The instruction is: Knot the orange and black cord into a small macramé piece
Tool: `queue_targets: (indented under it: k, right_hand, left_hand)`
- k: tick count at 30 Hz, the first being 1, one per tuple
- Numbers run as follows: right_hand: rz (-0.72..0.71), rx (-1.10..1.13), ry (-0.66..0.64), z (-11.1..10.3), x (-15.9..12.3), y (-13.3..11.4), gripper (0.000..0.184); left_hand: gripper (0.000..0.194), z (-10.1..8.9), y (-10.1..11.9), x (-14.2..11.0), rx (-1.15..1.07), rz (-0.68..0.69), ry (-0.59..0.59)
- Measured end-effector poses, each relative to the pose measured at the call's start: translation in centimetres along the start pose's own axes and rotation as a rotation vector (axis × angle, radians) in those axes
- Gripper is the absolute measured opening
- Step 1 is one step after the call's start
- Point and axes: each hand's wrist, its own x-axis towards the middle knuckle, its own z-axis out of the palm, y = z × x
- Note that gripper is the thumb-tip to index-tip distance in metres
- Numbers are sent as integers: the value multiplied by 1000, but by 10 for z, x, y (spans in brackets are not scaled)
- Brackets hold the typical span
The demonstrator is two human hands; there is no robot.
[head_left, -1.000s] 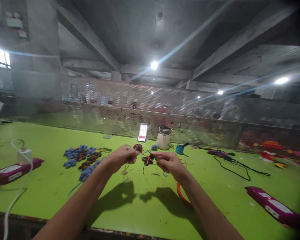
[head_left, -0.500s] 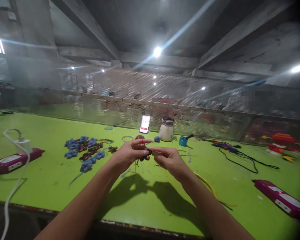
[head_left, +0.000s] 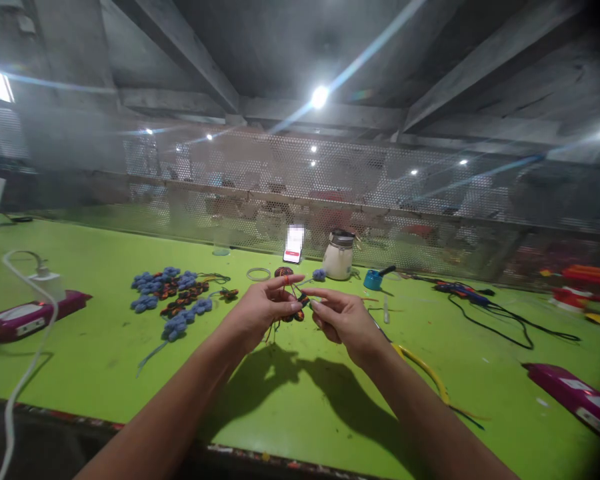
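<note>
Near the middle of the table, my left hand (head_left: 270,303) pinches a small dark crochet piece (head_left: 299,315) with orange flecks. A strand of yarn runs up from it over the raised index finger. Close against its right side is my right hand (head_left: 343,320), thumb and fingers pinched together at the piece's edge. Whatever sits in that pinch is too small and hidden to make out. Just behind the hands lies a dark, orange-flecked yarn ball (head_left: 283,272), partly covered. Loose yarn ends hang below the left fingers.
Blue crochet flowers (head_left: 175,325) and dark-orange ones lie left. Behind stand a lit phone (head_left: 293,245), a white jug (head_left: 338,260) and a teal pot (head_left: 373,280). A yellow curved object (head_left: 425,367), a corded tool (head_left: 463,293) and a purple power strip (head_left: 573,397) lie right.
The view has shifted slightly, so the table things sit a little further right. My fingers have parted a little at the piece, and the yarn over the left index finger shows more.
</note>
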Motion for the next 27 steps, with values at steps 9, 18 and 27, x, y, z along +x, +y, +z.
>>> queue_targets:
  k: [9,18,27]
  right_hand:
    - [-29,-142,7,2,-2,-2,42]
    - [-155,-373,-76,-7,-1,2,31]
    - [-81,-262,58,-6,5,7,33]
  left_hand:
    - [43,0,-7,3,-59,21,116]
    - [38,-6,-8,5,-93,-125,23]
    - [48,2,-13,6,-1,64,92]
